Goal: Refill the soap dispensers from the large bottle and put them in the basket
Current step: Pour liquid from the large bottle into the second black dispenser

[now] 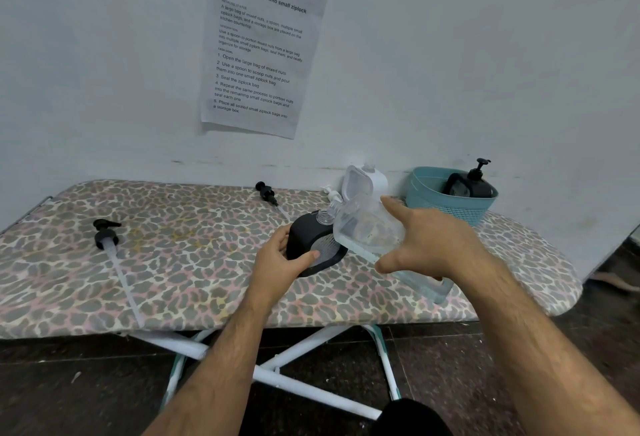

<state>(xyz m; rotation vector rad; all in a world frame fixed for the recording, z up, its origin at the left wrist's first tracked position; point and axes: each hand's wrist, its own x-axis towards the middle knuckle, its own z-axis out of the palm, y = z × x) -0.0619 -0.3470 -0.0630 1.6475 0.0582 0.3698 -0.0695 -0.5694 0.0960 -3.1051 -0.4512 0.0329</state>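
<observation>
Near the centre of the frame the left hand (280,262) grips a black soap dispenser (304,238), thumb and fingers curled round its body; the dispenser stands on the leopard-print ironing board (173,262) with its pump off and its clear neck open. Just to the right, the right hand (429,241) holds the large clear bottle (367,231) tilted, its mouth brought down to the dispenser's neck – the fingers are wrapped round the bottle's far side, with the thumb low and the forefinger stretched along the top. Clear liquid shows in the bottle; whether any is running out cannot be told.

At the left of the frame a black pump head (107,233) lies on the board, its long clear tube trailing toward the lower edge. A second black pump head (266,191) lies further up, near the wall. Behind the tilted bottle, at the upper centre right, stands a white dispenser (370,181), partly hidden.

At the right, against the wall, a teal basket (446,205) sits on the board – inside it is a black dispenser with its pump on (476,183). On the wall in the upper middle of the frame hangs a printed sheet (259,48). The board's white legs cross over a dark floor at the bottom of the frame.
</observation>
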